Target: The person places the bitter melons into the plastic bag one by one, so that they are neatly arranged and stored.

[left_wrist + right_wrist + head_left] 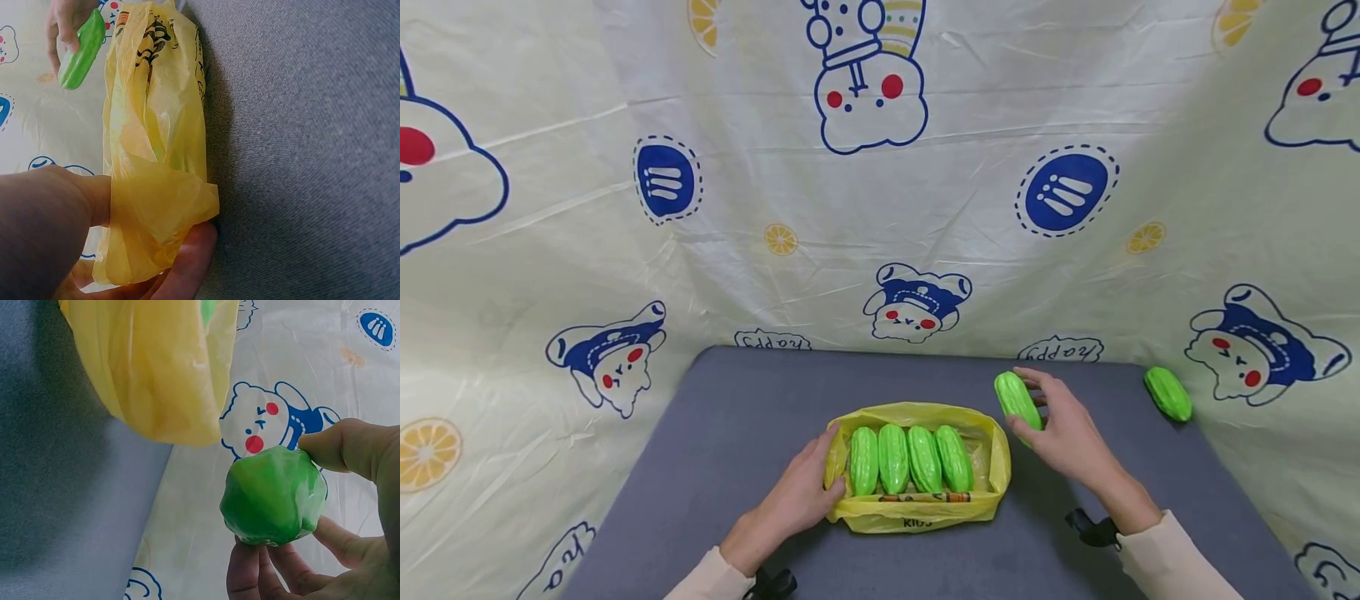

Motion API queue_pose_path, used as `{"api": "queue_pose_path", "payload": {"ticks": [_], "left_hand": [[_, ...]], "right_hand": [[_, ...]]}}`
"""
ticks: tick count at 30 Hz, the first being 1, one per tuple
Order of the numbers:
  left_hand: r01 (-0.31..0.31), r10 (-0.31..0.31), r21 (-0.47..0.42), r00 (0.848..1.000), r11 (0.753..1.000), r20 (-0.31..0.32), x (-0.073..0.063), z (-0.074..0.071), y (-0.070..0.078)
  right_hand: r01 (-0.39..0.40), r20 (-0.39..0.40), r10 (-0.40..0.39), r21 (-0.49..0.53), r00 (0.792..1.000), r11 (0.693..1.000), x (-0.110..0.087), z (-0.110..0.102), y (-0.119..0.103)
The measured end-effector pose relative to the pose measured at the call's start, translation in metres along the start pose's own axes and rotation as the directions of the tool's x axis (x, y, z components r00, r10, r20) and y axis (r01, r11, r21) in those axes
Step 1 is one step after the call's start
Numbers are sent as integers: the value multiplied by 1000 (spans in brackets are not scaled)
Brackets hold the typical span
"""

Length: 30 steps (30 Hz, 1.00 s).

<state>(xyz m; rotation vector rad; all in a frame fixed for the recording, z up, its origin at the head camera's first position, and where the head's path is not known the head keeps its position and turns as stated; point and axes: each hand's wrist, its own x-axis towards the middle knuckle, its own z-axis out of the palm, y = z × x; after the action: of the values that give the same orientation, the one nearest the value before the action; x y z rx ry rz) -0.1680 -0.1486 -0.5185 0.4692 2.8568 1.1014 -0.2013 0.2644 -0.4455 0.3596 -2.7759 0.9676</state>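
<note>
A yellow plastic bag [917, 512] lies with its mouth spread wide, and several bright green bitter melons [893, 460] lie side by side inside. My left hand [801, 492] grips the bag's left side; the left wrist view shows the thumb and fingers around the crumpled yellow plastic [162, 206]. Right of the bag's rim, my right hand [1063, 429] holds another bitter melon [1018, 400] between thumb and fingers. Seen end-on in the right wrist view, that bitter melon [273, 497] is raised beside the bag's end [156, 375].
One more bitter melon [1168, 394] lies at the far right edge of the grey table [760, 383]. A pale sheet [737, 200] printed with cartoon bears hangs behind and around the table. Dark straps with cameras [1092, 528] sit at the wrists.
</note>
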Motion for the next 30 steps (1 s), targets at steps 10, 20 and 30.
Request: {"api": "queue_pose_path", "payload": {"ticks": [10,20,30], "left_hand": [[-2,2,12,1000,1000,-10,-1,0,1],[-9,9,2,1000,1000,-1,-1,0,0],[-7,7,-6,1000,1000,2,-1,0,-1]], "right_hand": [[19,10,-19,14,1000,1000,0,3,-9],[64,20,-64,-3,998,998,2,8,-19],[111,34,-111,-3,993,994,3,12,-35]]}}
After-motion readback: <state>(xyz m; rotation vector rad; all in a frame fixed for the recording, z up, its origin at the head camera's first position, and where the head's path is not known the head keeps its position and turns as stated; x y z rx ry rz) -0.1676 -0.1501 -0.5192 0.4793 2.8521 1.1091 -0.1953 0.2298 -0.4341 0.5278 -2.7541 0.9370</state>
